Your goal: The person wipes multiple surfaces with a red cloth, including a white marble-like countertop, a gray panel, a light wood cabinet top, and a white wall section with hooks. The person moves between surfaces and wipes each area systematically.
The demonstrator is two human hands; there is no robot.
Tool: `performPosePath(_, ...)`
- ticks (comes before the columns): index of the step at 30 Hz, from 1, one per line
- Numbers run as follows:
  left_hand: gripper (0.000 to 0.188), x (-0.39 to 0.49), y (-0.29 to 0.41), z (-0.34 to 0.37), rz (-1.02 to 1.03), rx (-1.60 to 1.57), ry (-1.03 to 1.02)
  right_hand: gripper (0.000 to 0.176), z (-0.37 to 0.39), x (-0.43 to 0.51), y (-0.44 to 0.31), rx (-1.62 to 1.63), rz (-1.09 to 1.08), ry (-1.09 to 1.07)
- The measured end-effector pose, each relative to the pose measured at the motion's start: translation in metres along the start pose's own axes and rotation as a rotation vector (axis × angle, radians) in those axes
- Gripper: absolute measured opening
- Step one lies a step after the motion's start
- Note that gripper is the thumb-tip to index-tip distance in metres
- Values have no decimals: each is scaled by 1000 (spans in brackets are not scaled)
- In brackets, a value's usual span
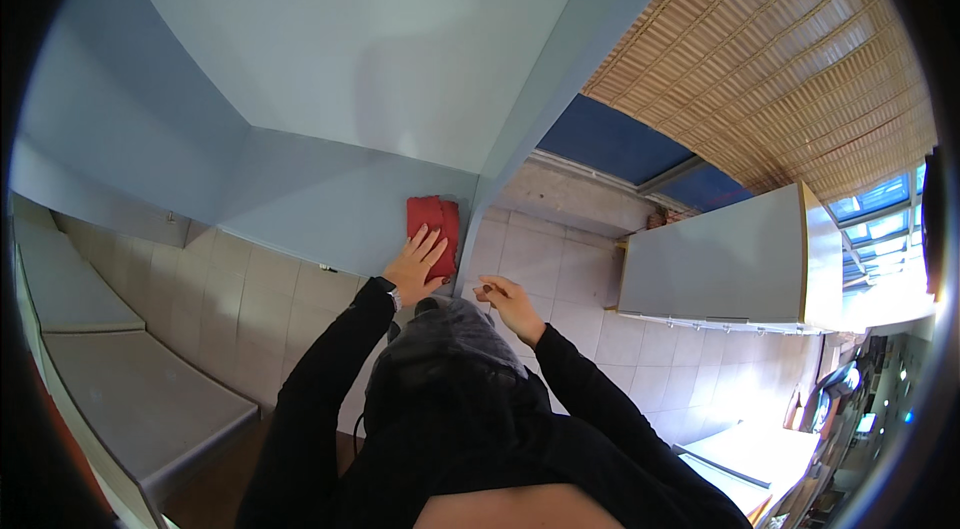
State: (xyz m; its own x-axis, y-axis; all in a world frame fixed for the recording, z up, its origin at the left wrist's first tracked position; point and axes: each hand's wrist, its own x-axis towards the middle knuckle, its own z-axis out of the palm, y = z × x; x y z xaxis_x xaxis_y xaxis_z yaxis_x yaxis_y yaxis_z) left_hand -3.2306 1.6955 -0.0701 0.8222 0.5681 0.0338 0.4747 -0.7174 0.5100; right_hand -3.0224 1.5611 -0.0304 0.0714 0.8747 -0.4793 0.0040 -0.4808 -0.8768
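Observation:
A folded red cloth (433, 212) lies on the pale blue-grey shelf board (322, 184), near its right end where an upright panel (517, 123) stands. My left hand (418, 262) rests flat on the lower part of the cloth, fingers spread and palm down, not closed round it. A light-coloured wristwatch (394, 296) shows at that wrist. To the right of the upright panel, my right hand (510, 304) hangs in the air over the tiled floor with its fingers loosely bent. Nothing can be made out in it.
At the right are a pale cabinet (712, 259) and a woven blind (750, 63) over a window. Grey padded seats (142, 394) stand at the lower left. A white table (750, 454) is at the lower right. Tiled floor (262, 311) runs below the shelf.

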Motion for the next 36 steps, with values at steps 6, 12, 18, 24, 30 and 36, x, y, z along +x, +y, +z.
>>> performPosePath(6,42,-9,9,6,55,101,175,33,-3,8,0,8,-89,-32)
performPosePath(12,25,-20,29,-5,-68,-48,500,32,-14,6,-8,-51,-108,-38)
performPosePath(18,26,-39,34,9,31,36,342,31,-24,7,5,-37,-107,-47)
performPosePath(24,42,-24,34,2,-27,-1,384,32,-20,-3,5,-82,-132,-14)
performPosePath(30,66,16,40,23,-202,315,98,32,-12,5,2,-227,-187,22)
performPosePath(36,71,-23,-7,-2,23,241,-120,38,15,16,-6,-469,-263,119)
